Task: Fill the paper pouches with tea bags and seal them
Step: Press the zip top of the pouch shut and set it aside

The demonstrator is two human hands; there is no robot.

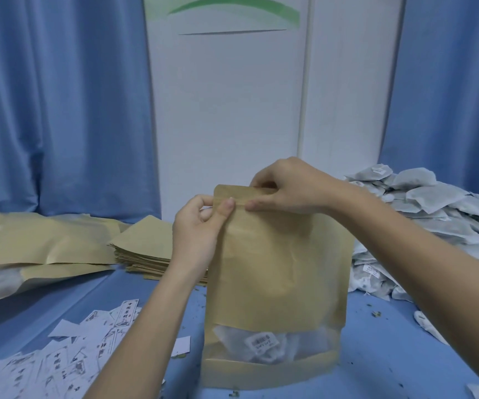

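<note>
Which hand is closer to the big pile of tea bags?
Right. The right hand pinches the pouch top on the tea bags' side; the left hand grips the far edge.

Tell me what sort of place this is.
Probably a small hand-packing station for tea: a heap of grey-white tea bags, stacks of flat brown paper pouches, and loose printed paper labels on a blue table.

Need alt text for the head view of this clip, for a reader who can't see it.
Two bare hands, left hand and right hand, pinch the top strip of an upright kraft paper pouch on a blue table, tea bags showing through its window. Flat empty pouches lie left, a heap of tea bags right, printed labels in front.
</note>
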